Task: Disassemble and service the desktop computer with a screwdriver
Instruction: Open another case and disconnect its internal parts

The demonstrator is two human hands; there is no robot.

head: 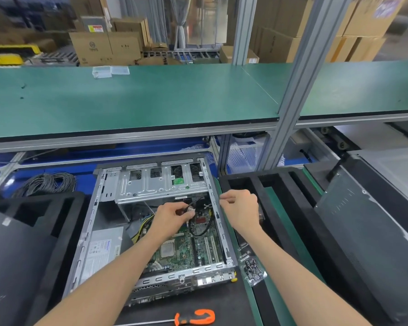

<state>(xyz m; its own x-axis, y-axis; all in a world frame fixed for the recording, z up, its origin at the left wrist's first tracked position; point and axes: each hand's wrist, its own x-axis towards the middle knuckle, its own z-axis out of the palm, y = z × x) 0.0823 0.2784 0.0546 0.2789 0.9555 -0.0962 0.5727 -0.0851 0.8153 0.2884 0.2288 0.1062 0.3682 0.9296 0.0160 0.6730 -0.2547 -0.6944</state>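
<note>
An open desktop computer case point(99, 231) lies on its side in front of me, showing the green motherboard point(193, 250), a metal drive cage point(160, 184) and a power supply point(104, 250). My left hand point(172, 217) is inside the case and pinches a black cable with a white connector point(190, 209) above the motherboard. Just past the case's right wall, my right hand point(239, 208) hovers with its fingers curled; whether it holds anything is unclear. An orange-handled screwdriver point(193, 317) lies on the mat at the near edge.
A clear bag of screws and small parts point(252, 269) lies right of the case. Black foam trays point(276, 198) flank the case. A removed grey case panel point(363, 231) sits at the right. A coil of black cable point(45, 183) lies at the back left. A green shelf point(151, 97) overhangs.
</note>
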